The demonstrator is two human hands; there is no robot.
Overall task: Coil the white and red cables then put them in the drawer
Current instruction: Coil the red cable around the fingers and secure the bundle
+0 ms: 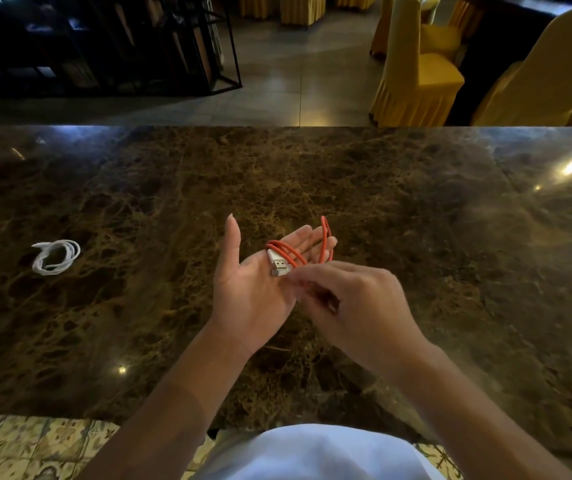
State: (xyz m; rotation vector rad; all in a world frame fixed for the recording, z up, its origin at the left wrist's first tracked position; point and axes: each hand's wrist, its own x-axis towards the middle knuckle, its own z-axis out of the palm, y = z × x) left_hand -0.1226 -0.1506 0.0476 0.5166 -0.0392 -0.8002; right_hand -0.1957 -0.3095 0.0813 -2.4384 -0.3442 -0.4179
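Red cable [293, 252] looped across flat upturned left hand [257, 289], fingers straight; USB plug [278, 266] on the palm. Right hand [350, 299] pinches cable beside plug. White cable [56, 256] coiled on marble counter [416, 220], well left of both hands.

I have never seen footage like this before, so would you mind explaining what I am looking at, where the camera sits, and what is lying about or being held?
There is no machine here: a person wears a wide-angle camera on the head, so the single picture looks forward and down at their own two bare hands. They stand at a dark marble table. The left hand is open, palm up, and loops of a red cable lie across its fingers, with the silver USB plug on the palm. The right hand reaches over from the right, and its fingertips pinch the cable beside the plug. Off to the left, a white cable lies already coiled on the table. Chairs in yellow covers stand beyond. No drawer is in view.
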